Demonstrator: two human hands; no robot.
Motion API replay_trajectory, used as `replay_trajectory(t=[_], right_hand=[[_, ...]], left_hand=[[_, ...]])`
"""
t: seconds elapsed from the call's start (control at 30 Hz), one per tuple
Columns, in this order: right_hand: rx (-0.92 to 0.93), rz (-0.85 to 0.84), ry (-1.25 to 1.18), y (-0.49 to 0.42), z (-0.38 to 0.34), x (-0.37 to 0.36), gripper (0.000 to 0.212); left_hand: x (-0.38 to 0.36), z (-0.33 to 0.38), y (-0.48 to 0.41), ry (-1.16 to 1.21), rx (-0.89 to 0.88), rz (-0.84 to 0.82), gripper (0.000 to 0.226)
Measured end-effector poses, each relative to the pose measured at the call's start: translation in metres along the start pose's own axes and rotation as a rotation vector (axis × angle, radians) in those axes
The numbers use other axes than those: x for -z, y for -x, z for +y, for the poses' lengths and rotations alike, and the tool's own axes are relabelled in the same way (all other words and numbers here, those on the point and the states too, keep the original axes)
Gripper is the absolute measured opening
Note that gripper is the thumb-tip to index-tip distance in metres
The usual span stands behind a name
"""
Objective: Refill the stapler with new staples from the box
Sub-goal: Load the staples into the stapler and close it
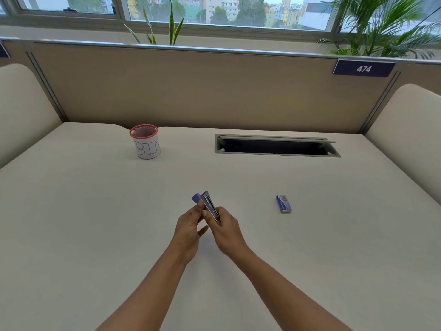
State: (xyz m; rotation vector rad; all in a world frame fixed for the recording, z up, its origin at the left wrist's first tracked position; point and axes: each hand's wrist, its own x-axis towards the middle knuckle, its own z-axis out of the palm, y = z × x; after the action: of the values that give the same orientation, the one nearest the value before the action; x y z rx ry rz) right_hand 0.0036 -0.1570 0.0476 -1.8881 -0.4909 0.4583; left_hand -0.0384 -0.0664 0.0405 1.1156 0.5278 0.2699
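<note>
Fingers (200,206) of the left hand (188,226) and right hand (225,229) are clamped on the purple stapler (207,201), held over the desk (95,211), box (284,204) at its 3 o'clock; probably light, stiff, best gripped by its sides.

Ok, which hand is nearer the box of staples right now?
The right hand: the box of staples lies on the desk to its right, untouched. The left hand is on the far side of the stapler, which both hold.

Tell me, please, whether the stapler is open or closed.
Open: the stapler has its purple cover splayed away from the metal rail, gripped between the left hand and right hand.
</note>
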Motion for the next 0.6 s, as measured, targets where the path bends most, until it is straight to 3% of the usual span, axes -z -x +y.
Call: replay_trajectory(t=[0.6], right_hand=[[0.073, 0.048, 0.12, 0.002, 0.001, -0.002, 0.036]], left_hand=[[-0.018, 0.0, 0.006, 0.331, 0.16, -0.107, 0.04]])
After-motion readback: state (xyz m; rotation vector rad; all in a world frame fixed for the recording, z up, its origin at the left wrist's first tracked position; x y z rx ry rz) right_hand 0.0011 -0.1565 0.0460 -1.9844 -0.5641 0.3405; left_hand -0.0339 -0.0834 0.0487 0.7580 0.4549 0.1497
